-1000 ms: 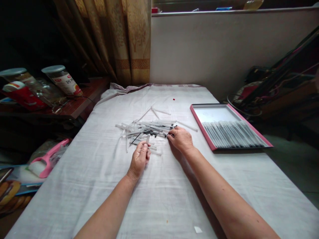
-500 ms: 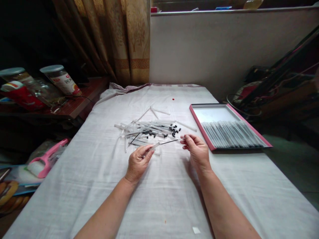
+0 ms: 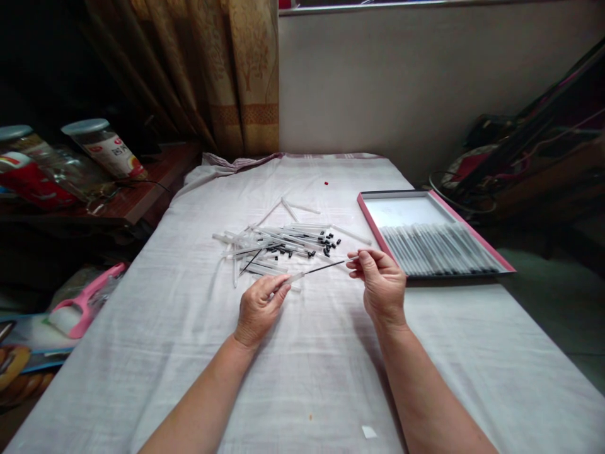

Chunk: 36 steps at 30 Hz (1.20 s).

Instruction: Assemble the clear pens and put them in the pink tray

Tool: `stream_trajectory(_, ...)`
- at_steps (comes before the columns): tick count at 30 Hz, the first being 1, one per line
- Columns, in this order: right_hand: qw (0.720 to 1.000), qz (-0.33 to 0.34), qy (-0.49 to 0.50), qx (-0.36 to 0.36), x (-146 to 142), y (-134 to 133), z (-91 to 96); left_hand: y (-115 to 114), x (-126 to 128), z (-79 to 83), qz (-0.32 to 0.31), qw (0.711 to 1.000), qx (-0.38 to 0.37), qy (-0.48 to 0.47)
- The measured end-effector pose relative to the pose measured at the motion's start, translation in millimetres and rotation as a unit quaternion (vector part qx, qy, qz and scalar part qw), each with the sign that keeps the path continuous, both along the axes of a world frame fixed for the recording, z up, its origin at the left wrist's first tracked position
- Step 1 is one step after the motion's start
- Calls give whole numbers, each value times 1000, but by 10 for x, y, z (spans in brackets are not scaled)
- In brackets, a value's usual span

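Observation:
My left hand is closed in a pinch around a clear pen barrel, whose open end points right. A dark, thin pen refill spans from that barrel end to my right hand. The right thumb and fingers pinch the refill's pale outer end. How far its other end sits inside the barrel is hidden. Just beyond my hands lies a loose pile of clear pen barrels and refills. Several small black pen plugs or caps are scattered at the pile's right side.
A pink-edged shallow box at right holds a row of pens. A tiny red piece lies far back on the white cloth, a white scrap near the front. Jars stand on the side table at left.
My right hand has moved slightly right, away from the left hand, and more of the dark refill shows between them. The left hand keeps its hold. The view has tipped down a little.

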State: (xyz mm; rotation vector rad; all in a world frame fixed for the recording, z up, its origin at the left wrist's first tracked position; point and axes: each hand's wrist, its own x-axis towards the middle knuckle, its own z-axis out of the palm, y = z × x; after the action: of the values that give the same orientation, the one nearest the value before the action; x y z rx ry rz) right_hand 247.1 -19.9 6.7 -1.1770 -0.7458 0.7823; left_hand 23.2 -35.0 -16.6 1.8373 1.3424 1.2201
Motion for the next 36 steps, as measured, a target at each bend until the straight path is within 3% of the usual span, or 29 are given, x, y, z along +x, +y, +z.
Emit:
stream_trajectory(6,998,56,-36,-23,-62,-28,-14,-13,-43,48,-5,981,74,178)
stream_trajectory(10,984,132,-113,-31,-223,-74,-106,-51,3,79,-17,972,84,218)
stream_trajectory(16,929,225,-290,43,-508,-215,-179,-79,27,50,-22,983,68,171)
stream_trajectory(22,898,260,-348,74,-587,-261,-168,-52,-5,15,-8,999,1,43)
stream_trajectory(24,901,249,-350,61,-513,-189,-164,-48,-2,20,-4,1000,-20,9)
stream_trajectory(27,904,160,-396,7,-305,13,-127,-48,4,28,5,1000,-30,-2)
stream_trajectory(28,893,122,-432,-21,-224,95,-105,-48,5,30,8,1000,-29,-2)
stream_trajectory(31,819,70,-549,-152,-25,332,-20,-47,5,29,6,1000,-25,6)
stream_trajectory(34,743,110,-609,-253,36,499,54,-41,5,20,-3,1000,-15,24)
stream_trajectory(36,709,144,-631,-281,8,573,91,-34,5,9,-6,999,-8,36)
